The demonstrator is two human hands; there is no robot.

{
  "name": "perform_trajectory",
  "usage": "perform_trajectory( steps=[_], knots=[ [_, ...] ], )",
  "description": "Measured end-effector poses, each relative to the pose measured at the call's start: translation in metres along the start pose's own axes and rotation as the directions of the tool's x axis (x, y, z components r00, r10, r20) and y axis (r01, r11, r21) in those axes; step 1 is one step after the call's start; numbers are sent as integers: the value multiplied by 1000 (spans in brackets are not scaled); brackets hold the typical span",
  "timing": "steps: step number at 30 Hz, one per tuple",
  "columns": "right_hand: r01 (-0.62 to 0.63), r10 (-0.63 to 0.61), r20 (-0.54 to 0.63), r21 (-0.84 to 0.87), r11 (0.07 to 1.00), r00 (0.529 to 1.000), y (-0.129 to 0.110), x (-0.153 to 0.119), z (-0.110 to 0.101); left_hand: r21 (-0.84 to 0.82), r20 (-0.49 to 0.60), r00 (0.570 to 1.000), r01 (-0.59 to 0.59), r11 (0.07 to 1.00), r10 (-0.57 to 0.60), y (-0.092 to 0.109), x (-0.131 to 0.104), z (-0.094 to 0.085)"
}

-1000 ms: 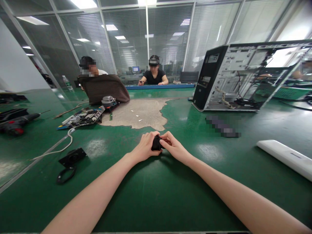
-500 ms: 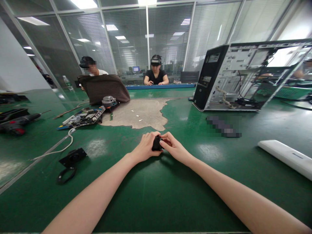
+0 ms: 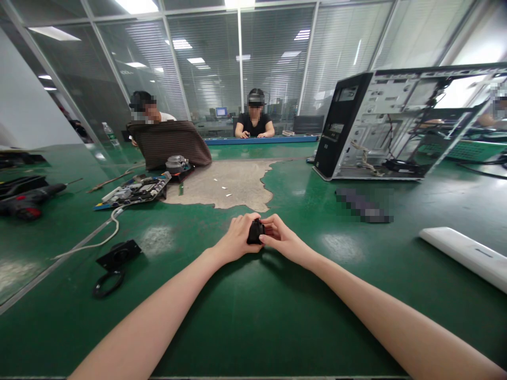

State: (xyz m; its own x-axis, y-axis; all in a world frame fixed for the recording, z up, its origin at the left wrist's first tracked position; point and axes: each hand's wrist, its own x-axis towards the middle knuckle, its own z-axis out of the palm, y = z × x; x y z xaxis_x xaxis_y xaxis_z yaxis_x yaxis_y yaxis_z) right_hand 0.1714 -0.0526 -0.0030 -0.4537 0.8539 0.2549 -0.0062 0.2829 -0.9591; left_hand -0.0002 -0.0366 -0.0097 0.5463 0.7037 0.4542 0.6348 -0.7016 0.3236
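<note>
**Small black part sits between two hands above the green counter**

The left hand (image 3: 236,236) is curled around a small black part (image 3: 254,233), with fingers along its far edge and the thumb along its near edge. The grip is closed on the left side of the part. The right hand (image 3: 285,241) meets it from the other side, fingers bent and partly closed, thumb and fingertips at its right face. Whether they pinch the part or only rest against it cannot be told.

The part lies directly between the two hands, to the right of the left palm and to the left of the right fingertips. The left hand is nearer, covering more of it; the right reaches it only with its tips. Its outline looks short and blocky, and with the fingers over its edges, its long axis cannot be fixed.

The hands are over the green counter (image 3: 245,322), just on the near side of a bare, ragged patch (image 3: 237,184). Well apart to the left lie a black square-framed part (image 3: 119,255) and, beside it, a black cable loop (image 3: 108,285). Beyond these is a circuit board (image 3: 138,191). An open computer tower case (image 3: 345,126) stands farther off to the right.
</note>
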Motion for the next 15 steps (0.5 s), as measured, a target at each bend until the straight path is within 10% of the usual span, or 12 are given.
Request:
perform_trajectory(
  steps=[9, 15],
  knots=[
    [-43, 28, -119, -123, 991, 992, 6, 5, 2, -17, -8, 1000, 3, 1000, -3, 1, 0, 0],
    [-10, 11, 10, -59, 998, 1000, 2, 1, -3, 2, 1, 1000, -9, 1000, 9, 0, 0, 0]
  ],
)
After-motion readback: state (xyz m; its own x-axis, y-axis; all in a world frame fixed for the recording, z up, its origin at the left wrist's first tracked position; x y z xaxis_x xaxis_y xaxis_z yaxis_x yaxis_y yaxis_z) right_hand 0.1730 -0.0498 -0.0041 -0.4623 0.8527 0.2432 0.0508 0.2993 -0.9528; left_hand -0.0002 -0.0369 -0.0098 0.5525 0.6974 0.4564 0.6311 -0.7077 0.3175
